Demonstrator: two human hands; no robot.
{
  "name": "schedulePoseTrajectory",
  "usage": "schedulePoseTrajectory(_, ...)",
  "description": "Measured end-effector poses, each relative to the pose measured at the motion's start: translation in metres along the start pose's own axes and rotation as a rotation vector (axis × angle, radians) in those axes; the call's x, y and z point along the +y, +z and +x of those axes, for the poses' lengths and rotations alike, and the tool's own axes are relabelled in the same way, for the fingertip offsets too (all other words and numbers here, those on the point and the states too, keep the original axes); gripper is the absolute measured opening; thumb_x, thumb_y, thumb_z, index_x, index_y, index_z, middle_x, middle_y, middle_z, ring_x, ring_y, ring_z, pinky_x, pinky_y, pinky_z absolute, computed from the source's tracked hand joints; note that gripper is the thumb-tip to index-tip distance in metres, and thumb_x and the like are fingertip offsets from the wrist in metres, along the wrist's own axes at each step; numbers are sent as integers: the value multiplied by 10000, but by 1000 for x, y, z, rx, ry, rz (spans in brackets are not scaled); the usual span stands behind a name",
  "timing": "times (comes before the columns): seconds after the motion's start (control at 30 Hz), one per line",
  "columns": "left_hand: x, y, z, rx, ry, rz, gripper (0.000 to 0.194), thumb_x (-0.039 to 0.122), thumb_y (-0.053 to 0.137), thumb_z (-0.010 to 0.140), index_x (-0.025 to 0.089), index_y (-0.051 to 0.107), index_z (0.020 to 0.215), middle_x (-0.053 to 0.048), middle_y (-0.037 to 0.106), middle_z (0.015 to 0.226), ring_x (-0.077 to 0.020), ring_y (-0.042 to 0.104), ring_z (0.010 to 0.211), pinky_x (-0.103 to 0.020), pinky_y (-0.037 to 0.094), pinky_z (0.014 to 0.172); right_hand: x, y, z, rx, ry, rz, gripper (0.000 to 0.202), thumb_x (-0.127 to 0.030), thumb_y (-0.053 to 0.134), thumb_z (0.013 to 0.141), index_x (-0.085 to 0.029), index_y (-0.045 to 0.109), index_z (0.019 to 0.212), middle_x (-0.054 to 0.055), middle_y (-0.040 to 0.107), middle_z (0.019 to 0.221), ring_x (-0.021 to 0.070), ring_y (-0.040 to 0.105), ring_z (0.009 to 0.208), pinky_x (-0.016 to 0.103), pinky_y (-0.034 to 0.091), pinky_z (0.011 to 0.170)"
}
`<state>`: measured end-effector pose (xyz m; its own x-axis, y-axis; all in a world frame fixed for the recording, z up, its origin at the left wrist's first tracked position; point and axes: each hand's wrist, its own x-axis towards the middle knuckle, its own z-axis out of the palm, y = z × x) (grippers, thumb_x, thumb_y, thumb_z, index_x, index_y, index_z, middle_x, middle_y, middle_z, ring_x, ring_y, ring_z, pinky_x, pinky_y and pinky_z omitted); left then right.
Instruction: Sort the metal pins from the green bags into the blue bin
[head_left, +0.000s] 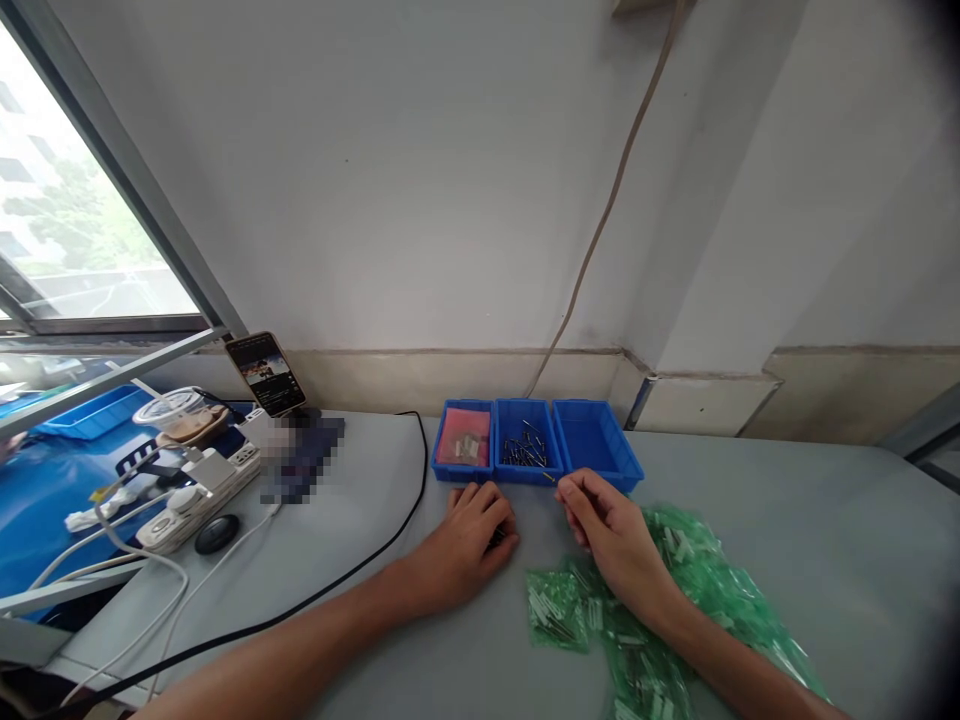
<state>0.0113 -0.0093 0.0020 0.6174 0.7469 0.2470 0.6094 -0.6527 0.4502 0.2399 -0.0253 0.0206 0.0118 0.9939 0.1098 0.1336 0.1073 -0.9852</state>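
Grey tabletop point(825, 540) | crinkled green bags point(724, 595) | left hand point(474, 540) curled around dark bits point(496, 537) | right hand point(611, 535) pinching, perhaps, brassy pin point(550, 477)

Left hand point(481, 537) curled on grey table point(367, 470), right hand point(611, 525) before blue trays point(592, 440), green packets point(556, 612) nearby

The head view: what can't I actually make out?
In the head view:
Dark thing under the left hand: mostly hidden by its fingers.
Small yellowish piece by the right hand: too small to identify, or tell if it's in the grip.
Lower green plastic bag: partly covered by the right forearm, cut off by the bottom edge.
Phone: screen text too small to read.
Area beside the phone: masked by a pixelated patch.
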Motion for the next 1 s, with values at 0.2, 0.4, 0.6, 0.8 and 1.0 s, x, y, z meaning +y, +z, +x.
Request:
schedulePoseTrajectory(0.2,2,-4,1,-46,56,-57,59,236,627,1063,212,582,1032,-33,589,1115,-215,517,1030,-359,405,927,-9,5,5,70,127,217,524,-683,698,908,-231,513,719,-80,400,601,95,367,466,223,285,420)
schedulePoseTrajectory(0.4,5,-7,0,-28,97,-92,50,261,617,1076,218,603,1097,-50,615,1155,-227,529,1079,-372,429,1005,-6,5,9,40,139,204,485,-689,654,927,-239,626,1103,-61,542,709,104,460,420,212,290,347)
schedulePoseTrajectory(0.6,8,-8,-2,34,68,-119,230,211,692,1014,223,574,1211,-68,598,1247,-242,514,1153,-376,462,1029,3,5,-3,-31,-228,-348,213,-437,596,1020,-259,672,1112,18,675,856,204,659,706,317,524,626)
schedulePoseTrajectory(0.8,4,1,-3,135,-38,-65,394,261,766,942,219,535,1260,-93,559,1305,-291,506,1203,-445,449,1043,11,5,-7,-169,-473,-756,128,-223,569,1003,-248,688,1046,72,678,999,261,663,863,392,536,781)
schedulePoseTrajectory(1.0,3,2,-2,73,-41,-16,184,323,687,1024,207,584,1123,-62,619,1171,-256,536,1081,-416,430,961,17,5,-4,-281,-524,-830,195,-168,551,1037,-263,705,1111,71,672,1055,262,664,931,396,519,824)
